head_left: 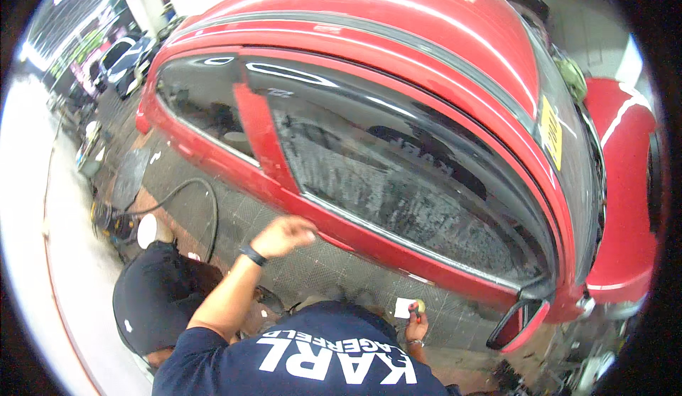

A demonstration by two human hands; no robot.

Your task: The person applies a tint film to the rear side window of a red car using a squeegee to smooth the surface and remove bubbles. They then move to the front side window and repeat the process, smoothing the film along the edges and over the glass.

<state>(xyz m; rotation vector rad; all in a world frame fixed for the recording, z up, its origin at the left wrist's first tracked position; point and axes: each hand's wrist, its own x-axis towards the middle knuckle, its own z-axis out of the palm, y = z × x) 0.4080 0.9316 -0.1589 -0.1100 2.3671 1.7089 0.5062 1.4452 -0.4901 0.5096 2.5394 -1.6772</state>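
My left hand [284, 236] is raised beside the red car door [341, 238], just below the side window [383, 190]. Its fingers are curled together, with a small pale spot at the tips; what they hold, if anything, is too small to name. Whether they touch the door I cannot tell. Lower down, near the floor side of the door, my right hand [416, 332] is closed round a small red-and-black tool [414, 313] with a yellowish round end. A white square piece [403, 308] shows right beside that tool. The window looks dusty and streaked.
A person in black [160, 296] crouches close at my left. A black hose [213, 204] curves over the dark floor mat [238, 236]. The car's side mirror [522, 325] juts out at lower right. Another red car part [621, 204] stands beyond the windscreen.
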